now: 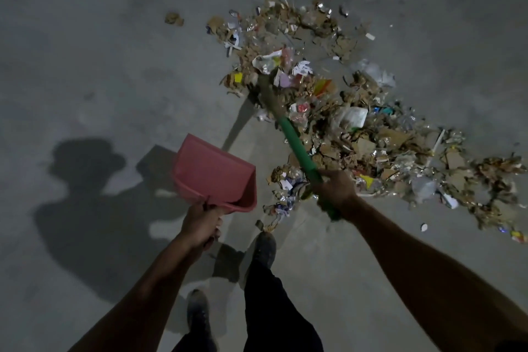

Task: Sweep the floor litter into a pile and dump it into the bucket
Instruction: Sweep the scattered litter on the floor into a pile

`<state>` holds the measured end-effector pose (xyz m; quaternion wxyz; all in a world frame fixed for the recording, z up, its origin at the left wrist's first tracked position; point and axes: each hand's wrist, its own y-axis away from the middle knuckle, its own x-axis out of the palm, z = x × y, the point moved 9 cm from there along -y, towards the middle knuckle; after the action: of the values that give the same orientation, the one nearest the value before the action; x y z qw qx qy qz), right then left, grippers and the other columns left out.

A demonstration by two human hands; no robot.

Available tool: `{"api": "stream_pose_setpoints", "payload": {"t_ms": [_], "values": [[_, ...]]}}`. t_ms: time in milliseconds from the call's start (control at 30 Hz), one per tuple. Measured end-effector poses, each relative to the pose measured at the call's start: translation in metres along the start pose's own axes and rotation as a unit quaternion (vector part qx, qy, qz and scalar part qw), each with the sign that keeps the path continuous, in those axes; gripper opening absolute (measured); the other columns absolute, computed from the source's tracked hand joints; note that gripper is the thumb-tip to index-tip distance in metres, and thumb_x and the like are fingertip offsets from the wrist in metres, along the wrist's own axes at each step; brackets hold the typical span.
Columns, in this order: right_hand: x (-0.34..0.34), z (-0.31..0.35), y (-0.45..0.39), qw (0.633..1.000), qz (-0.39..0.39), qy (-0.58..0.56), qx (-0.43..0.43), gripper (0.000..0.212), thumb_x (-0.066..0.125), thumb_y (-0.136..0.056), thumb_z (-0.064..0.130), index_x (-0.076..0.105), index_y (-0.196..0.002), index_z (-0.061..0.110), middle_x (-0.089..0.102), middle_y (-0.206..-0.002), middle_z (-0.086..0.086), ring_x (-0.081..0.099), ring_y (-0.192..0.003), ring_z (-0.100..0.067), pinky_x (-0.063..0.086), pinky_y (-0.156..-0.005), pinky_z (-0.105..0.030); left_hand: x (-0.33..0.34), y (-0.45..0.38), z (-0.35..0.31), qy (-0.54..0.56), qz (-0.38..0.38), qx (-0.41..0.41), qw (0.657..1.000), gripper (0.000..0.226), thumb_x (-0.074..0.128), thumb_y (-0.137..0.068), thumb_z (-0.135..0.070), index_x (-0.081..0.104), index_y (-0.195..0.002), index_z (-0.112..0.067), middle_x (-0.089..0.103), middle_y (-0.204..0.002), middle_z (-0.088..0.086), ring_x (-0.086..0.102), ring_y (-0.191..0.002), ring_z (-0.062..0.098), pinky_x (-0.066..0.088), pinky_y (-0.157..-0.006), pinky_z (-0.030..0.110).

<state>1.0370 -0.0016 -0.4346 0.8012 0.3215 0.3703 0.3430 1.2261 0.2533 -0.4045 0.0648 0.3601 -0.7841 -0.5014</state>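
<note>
Right hand (pixel 335 188) was wrapped tight around the green broom handle (pixel 297 143), fingers clamped on it. The broom (pixel 271 97) slanted away from the person, its blurred head down in the litter (pixel 357 123). Litter lay in a long band of cardboard scraps, paper and wrappers across the concrete floor (pixel 100 51), running toward its right edge; one stray scrap (pixel 174 18) sat apart on the far side. Left hand (pixel 200 224) gripped the pink dustpan (pixel 214 174) by its handle, pan lifted off the floor, open side up, just beside the near end of the litter. Shoes (pixel 264 247) stood just short of the litter.
</note>
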Motion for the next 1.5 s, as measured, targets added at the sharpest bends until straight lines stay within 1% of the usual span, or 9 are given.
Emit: {"api": "stream_pose_setpoints", "payload": {"t_ms": [133,233,400,500,567,767,1033,1267,1500], "values": [[0.02,-0.05,0.022,0.996,0.05,0.042,0.068,0.058,0.068,-0.088,0.006,0.048,-0.142,0.016,0.068,-0.094,-0.014,0.06,-0.05,-0.016,0.05,-0.043,-0.026,0.004,0.008,-0.004,0.022,0.015,0.003,1.0,0.006,0.06,-0.091,-0.015,0.058,-0.094,-0.01,0.05,-0.071,0.007,0.043,-0.054,0.016,0.03,-0.037,0.019],[0.011,-0.049,0.005,0.993,0.048,0.068,0.08,0.051,0.068,-0.088,0.006,0.053,-0.136,0.011,0.067,-0.09,-0.012,0.061,-0.052,-0.015,0.049,-0.042,-0.023,0.005,0.006,0.002,0.013,-0.01,-0.017,1.0,0.01,0.063,-0.09,-0.018,0.056,-0.092,-0.01,0.055,-0.073,0.008,0.044,-0.049,0.016,0.03,-0.035,0.02],[-0.026,0.015,-0.045,0.992,-0.002,0.127,0.009,0.033,0.068,-0.089,0.009,0.064,-0.121,0.004,0.069,-0.086,-0.01,0.062,-0.055,-0.016,0.051,-0.041,-0.021,0.014,0.001,0.01,0.009,-0.009,-0.021,1.0,0.011,0.063,-0.091,-0.018,0.055,-0.091,-0.01,0.055,-0.073,0.008,0.044,-0.047,0.014,0.028,-0.034,0.017],[-0.038,0.054,-0.058,0.987,-0.032,0.152,-0.04,0.039,0.071,-0.085,0.008,0.064,-0.124,0.005,0.07,-0.097,-0.015,0.07,-0.072,-0.027,0.061,-0.063,-0.039,0.017,-0.003,0.006,0.017,-0.005,-0.013,1.0,0.009,0.062,-0.091,-0.016,0.055,-0.093,-0.012,0.054,-0.075,0.009,0.045,-0.048,0.014,0.027,-0.034,0.016],[-0.041,0.07,-0.053,0.987,-0.044,0.146,-0.058,0.047,0.071,-0.084,0.007,0.059,-0.13,0.008,0.069,-0.101,-0.015,0.07,-0.073,-0.026,0.061,-0.061,-0.038,0.016,-0.007,0.005,0.003,-0.014,-0.024,1.0,0.009,0.06,-0.092,-0.018,0.055,-0.095,-0.011,0.055,-0.077,0.008,0.046,-0.048,0.014,0.028,-0.033,0.017],[-0.033,0.083,-0.007,0.994,-0.039,0.066,-0.071,0.059,0.07,-0.086,0.009,0.049,-0.14,0.016,0.066,-0.102,-0.008,0.065,-0.062,-0.018,0.051,-0.045,-0.024,0.017,-0.021,-0.022,0.002,0.006,-0.004,1.0,0.012,0.057,-0.091,-0.017,0.06,-0.099,-0.009,0.05,-0.069,0.005,0.042,-0.047,0.013,0.026,-0.036,0.019],[-0.021,0.056,0.04,0.996,-0.084,0.016,-0.004,0.038,0.075,-0.082,0.016,0.057,-0.112,0.002,0.064,-0.092,-0.009,0.064,-0.064,-0.016,0.049,-0.048,-0.022,0.006,-0.054,-0.102,-0.044,0.006,0.066,0.997,0.008,0.054,-0.091,-0.013,0.06,-0.092,-0.008,0.049,-0.062,0.006,0.041,-0.045,0.015,0.027,-0.036,0.015],[-0.005,0.04,0.065,0.983,-0.126,-0.095,0.093,0.028,0.067,-0.086,0.011,0.051,-0.109,0.009,0.063,-0.092,-0.011,0.061,-0.061,-0.018,0.049,-0.045,-0.024,0.025,-0.097,-0.18,-0.118,0.09,0.095,0.984,0.009,0.053,-0.093,-0.012,0.051,-0.097,-0.003,0.048,-0.066,0.008,0.04,-0.043,0.015,0.025,-0.033,0.015],[0.058,0.056,0.101,0.926,-0.221,-0.249,0.177,0.025,0.064,-0.085,0.0,0.051,-0.106,0.004,0.064,-0.096,-0.021,0.064,-0.063,-0.023,0.055,-0.052,-0.028,0.034,-0.117,-0.228,-0.278,0.237,0.119,0.923,0.005,0.054,-0.092,-0.012,0.056,-0.093,-0.007,0.049,-0.068,0.007,0.041,-0.048,0.015,0.031,-0.038,0.021]]}}
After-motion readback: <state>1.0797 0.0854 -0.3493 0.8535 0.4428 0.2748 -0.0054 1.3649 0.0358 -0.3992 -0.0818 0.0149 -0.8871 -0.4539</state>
